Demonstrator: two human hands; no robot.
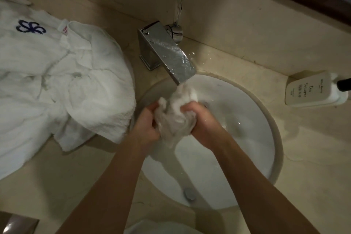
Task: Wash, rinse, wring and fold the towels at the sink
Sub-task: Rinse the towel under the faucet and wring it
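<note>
A small wet white towel (174,118) is bunched between my two hands over the round white sink (252,119). My left hand (146,123) grips its left side and my right hand (204,125) grips its right side. The towel's top reaches the lip of the chrome faucet (165,51), where water runs onto it. A pile of white towels (62,81), one with a blue flower emblem, lies on the counter to the left of the sink.
A white soap bottle (311,89) lies on the beige stone counter (313,157) at the right. The faucet's handle (177,23) stands behind the spout. The sink's overflow cap (189,194) sits at its near wall. Another white cloth (161,229) shows at the bottom edge.
</note>
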